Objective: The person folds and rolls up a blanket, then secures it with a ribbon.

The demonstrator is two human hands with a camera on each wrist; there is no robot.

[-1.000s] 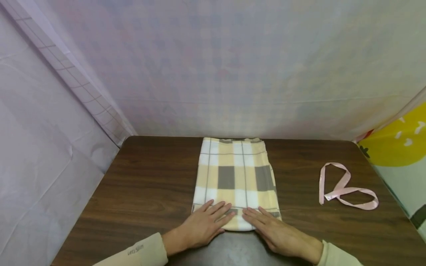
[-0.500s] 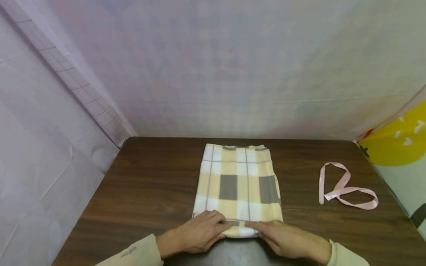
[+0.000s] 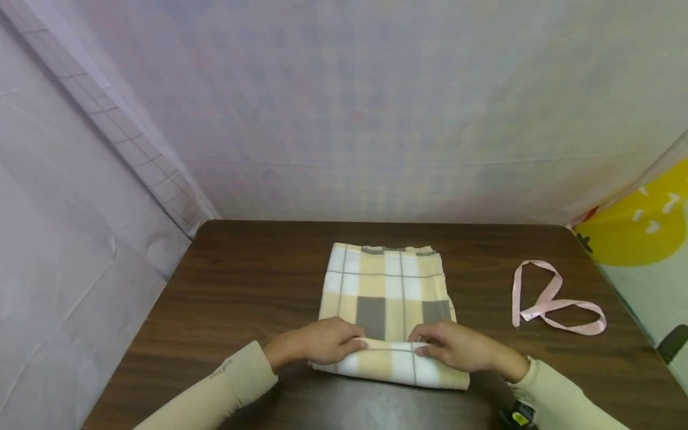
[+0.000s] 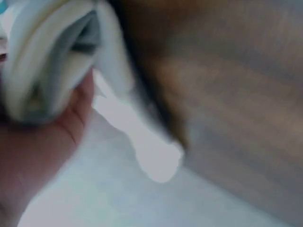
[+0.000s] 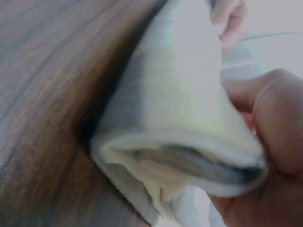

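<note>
A plaid blanket in white, cream and grey lies folded into a long strip, its near end rolled up on itself. My left hand grips the left part of the roll, thumb on the near side. On the right part, my right hand pinches the roll between thumb and fingers. The left wrist view is blurred but shows the layered roll end against the palm. In the right wrist view the flattened, layered end of the blanket shows, with the right thumb and fingers holding its edge.
A looped pink ribbon lies on the right of the dark wooden table. Pale cloth hangings stand behind and to the left. A yellow-patterned cloth hangs at the right.
Both hands went from lying flat on the near end to gripping it and lifting it into a thicker roll. The blanket's far edge has drawn nearer to me; the ribbon stayed put.
</note>
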